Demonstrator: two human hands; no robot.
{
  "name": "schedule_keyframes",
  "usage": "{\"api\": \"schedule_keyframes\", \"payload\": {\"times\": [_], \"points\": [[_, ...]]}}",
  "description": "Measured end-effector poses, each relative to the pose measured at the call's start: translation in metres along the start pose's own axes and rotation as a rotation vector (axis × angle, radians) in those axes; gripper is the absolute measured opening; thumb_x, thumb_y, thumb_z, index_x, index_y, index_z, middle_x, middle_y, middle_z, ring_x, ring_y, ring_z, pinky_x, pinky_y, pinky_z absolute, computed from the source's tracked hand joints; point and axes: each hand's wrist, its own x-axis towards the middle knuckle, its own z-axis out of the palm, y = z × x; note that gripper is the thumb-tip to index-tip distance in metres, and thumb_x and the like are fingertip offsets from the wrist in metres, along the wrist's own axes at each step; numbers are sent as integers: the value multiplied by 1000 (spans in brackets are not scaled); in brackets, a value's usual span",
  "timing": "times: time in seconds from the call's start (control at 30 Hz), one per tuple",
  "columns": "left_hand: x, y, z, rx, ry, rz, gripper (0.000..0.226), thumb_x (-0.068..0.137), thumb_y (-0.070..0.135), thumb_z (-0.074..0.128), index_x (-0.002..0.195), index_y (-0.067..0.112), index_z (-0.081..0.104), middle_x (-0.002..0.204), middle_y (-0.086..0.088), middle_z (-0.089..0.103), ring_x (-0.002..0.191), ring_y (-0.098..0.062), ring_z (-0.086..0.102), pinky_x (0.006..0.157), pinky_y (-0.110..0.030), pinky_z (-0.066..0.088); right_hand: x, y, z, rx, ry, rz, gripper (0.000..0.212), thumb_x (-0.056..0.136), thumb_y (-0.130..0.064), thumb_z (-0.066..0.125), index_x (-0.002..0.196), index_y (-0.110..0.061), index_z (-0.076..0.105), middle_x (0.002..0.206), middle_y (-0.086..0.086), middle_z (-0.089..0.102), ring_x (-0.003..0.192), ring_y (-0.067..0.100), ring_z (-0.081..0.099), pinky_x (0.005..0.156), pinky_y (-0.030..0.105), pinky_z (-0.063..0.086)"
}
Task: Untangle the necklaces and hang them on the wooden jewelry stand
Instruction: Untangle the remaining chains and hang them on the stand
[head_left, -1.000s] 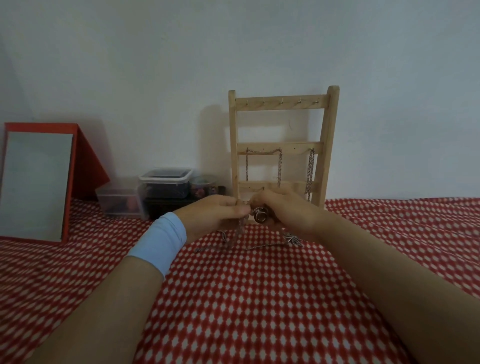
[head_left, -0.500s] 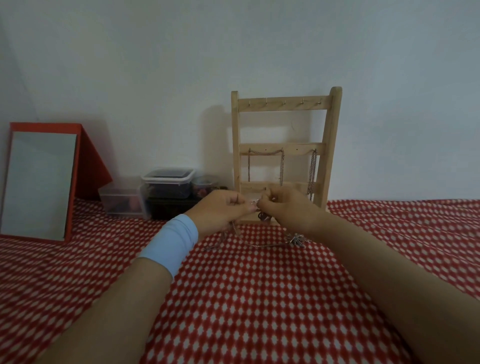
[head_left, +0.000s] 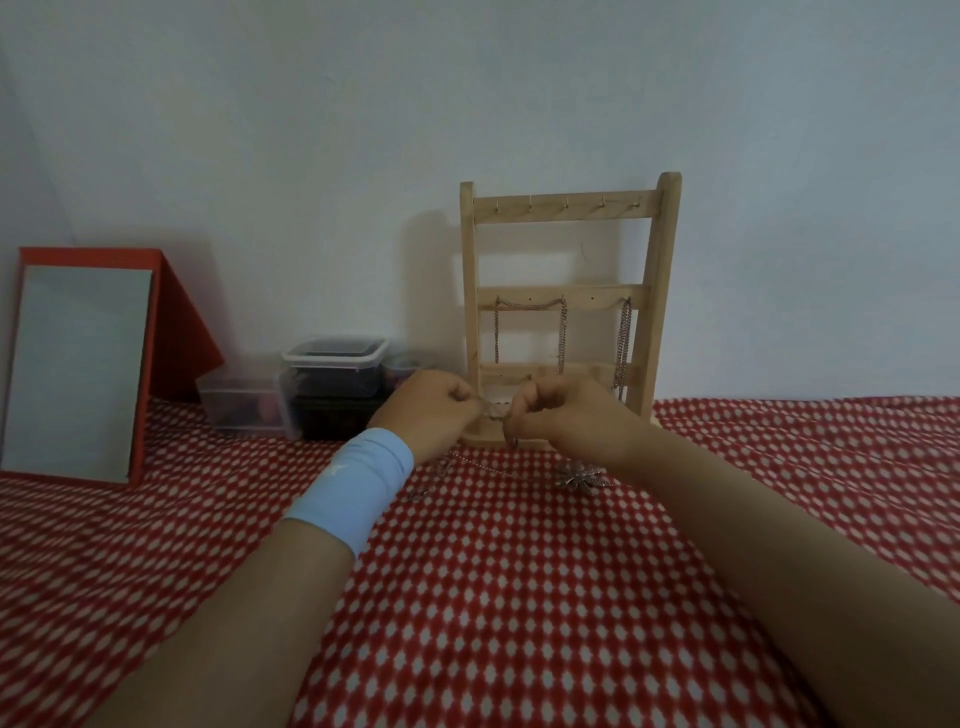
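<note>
Near cloth (head_left: 519, 597) lies open; jewelry stand (head_left: 655, 291), plastic boxes (head_left: 335, 371) and mirror (head_left: 78, 369) line the wall, necklaces (head_left: 485, 469) strewn in front.

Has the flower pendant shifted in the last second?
No. The flower pendant stays put, just before the right post of the wooden stand.

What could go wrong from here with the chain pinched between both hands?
1. The left hand and right hand pinch a short stretch of necklace; pulling harder may tighten a knot or snap a link.
2. A pendant and loose chain lie on the checked cloth below; lifting may snag them.
3. The wooden jewelry stand is just behind; a jerk could catch its hung chains.
</note>
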Motion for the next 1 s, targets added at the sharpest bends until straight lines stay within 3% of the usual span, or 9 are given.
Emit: {"api": "schedule_keyframes", "payload": {"times": [0.1,0.23,0.33,0.43,0.5,0.6,0.73,0.9,1.0], "points": [[-3,0,-3,-248,-41,-71,18,96,22,57,97,12,73,90,3,68,71,-9,60,57,-18,51,-3,-2,-5,96,-73,-7,5,88,-8,75,91,-4,74,93,6,74,51,-6,58,50,9,44],[-5,1,-8,-459,-108,-143,24,95,25,59,84,6,68,58,-1,51,45,-9,47,49,-24,46,0,1,-4,181,-78,63,24,91,-11,74,113,-13,66,96,6,74,45,5,51,43,18,41],[-4,0,-12,-410,-162,-78,34,94,31,60,98,-2,68,58,0,51,47,-11,44,52,-24,44,-1,-1,0,119,-39,57,19,93,-29,73,109,-19,72,93,-3,76,53,7,59,46,16,44],[-5,1,-14,-386,-222,-33,21,94,32,62,99,16,75,72,-11,60,50,-13,49,66,-36,60,0,1,3,113,44,-27,12,91,-27,74,99,-19,79,81,-9,76,67,-2,67,57,7,47],[-6,3,-14,-382,-238,-36,19,93,35,64,100,23,76,86,-16,69,54,-15,56,73,-46,62,2,2,1,108,90,-40,9,89,-24,76,94,-19,81,79,-11,77,72,-4,69,61,5,48],[-8,3,-18,-404,-275,-59,22,95,29,62,104,15,76,87,-8,74,57,-17,62,55,-30,57,2,4,-4,67,69,9,7,90,-24,75,90,-21,81,79,-7,78,71,-1,70,67,13,49],[-10,-3,-18,-256,-353,-53,22,100,24,54,102,13,72,91,-3,77,67,-20,69,56,-28,55,2,8,-5,142,-24,72,14,96,-24,68,93,-14,78,85,-5,77,74,8,68,65,16,48],[-12,-2,-13,-41,-370,6,13,97,15,57,101,12,68,88,-2,77,67,-18,71,61,-27,56,4,13,1,156,-108,142,22,101,-25,59,87,-15,73,87,3,73,86,21,68,82,35,56],[-7,-6,-13,91,-232,49,9,90,14,61,92,18,69,85,1,74,70,-13,71,66,-21,54,-1,7,3,-13,-201,165,36,105,-32,47,78,-15,63,73,-2,64,66,11,58,68,23,50]]}}
